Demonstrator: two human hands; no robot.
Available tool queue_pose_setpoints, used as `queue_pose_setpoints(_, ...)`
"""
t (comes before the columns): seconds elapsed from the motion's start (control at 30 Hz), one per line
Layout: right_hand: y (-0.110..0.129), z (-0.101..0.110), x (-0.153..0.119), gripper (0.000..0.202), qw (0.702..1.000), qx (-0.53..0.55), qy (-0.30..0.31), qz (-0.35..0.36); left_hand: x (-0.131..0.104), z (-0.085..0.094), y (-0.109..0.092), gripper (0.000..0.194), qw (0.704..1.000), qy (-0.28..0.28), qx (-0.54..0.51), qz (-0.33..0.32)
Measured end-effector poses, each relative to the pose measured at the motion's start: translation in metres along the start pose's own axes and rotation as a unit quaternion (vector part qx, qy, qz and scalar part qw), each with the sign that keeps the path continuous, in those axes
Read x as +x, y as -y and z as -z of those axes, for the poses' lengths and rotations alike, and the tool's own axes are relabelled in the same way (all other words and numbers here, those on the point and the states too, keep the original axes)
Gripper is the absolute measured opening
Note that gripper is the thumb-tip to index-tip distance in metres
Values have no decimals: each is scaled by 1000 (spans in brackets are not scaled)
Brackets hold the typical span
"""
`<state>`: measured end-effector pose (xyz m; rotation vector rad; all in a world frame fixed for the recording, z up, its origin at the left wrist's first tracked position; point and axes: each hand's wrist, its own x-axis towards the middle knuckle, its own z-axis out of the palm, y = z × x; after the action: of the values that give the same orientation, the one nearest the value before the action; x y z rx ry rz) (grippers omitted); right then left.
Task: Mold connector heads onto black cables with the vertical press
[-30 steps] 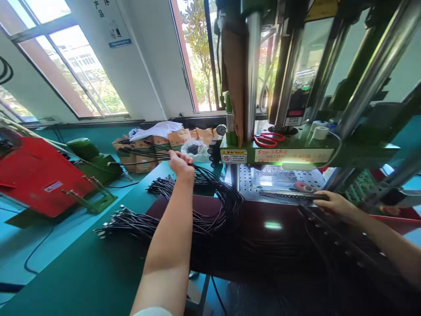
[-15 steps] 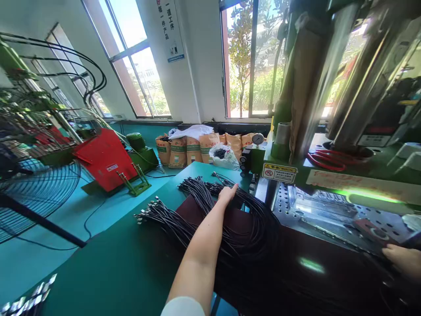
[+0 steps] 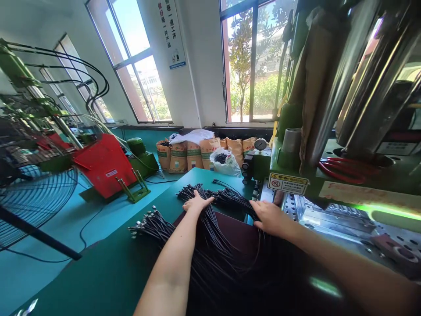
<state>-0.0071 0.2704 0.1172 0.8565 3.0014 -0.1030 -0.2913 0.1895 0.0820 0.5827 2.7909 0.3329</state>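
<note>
Several bundles of thin black cables with small end fittings lie on the work surface. My left hand (image 3: 196, 202) rests on the middle cable bundle (image 3: 210, 224), its thumb stretched to the right and apart from the fingers. My right hand (image 3: 269, 217) is wrapped round the right cable bundle (image 3: 234, 197), near the press; its palm side is hidden. To the left of my left forearm lies another cable bundle (image 3: 156, 226), with metal tips showing. The cables' lower lengths fade into the dark surface close to me.
A green press (image 3: 289, 162) with a metal bed (image 3: 329, 219) stands at the right. The green table (image 3: 108, 267) runs along the left. Beyond are brown sacks (image 3: 177, 156), a red machine cover (image 3: 103, 164) and a fan guard (image 3: 39, 206).
My left hand has moved left from the right cable bundle to the middle one. My right hand has come in from the far right, beside the press bed, onto the right bundle.
</note>
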Motion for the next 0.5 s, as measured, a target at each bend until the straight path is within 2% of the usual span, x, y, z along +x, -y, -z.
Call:
queue_pose_setpoints(0.1, 21, -7, 66, 88, 997, -10, 38, -68, 7, -12, -18, 116, 997, 14, 43, 56)
queue_pose_setpoints(0.2, 20, -28, 102, 99, 988, -3, 88, -128, 18, -21, -30, 111, 995, -6, 40, 96)
queue_pose_setpoints(0.27, 17, -42, 109, 87, 983, 4, 105, -149, 25, -26, -33, 103, 994, -22, 27, 103)
queue_pose_setpoints(0.37, 15, -50, 105, 48, 984, 11, 92, -152, 34, -27, -32, 92, 995, -36, -3, 93)
queue_pose_setpoints(0.43, 16, -44, 100, 31, 987, 18, 75, -143, 35, -21, -27, 85, 995, -45, -35, 77)
queue_pose_setpoints(0.5, 19, -26, 94, 25, 990, 27, 49, -126, 32, -7, -18, 74, 995, -58, -68, 54)
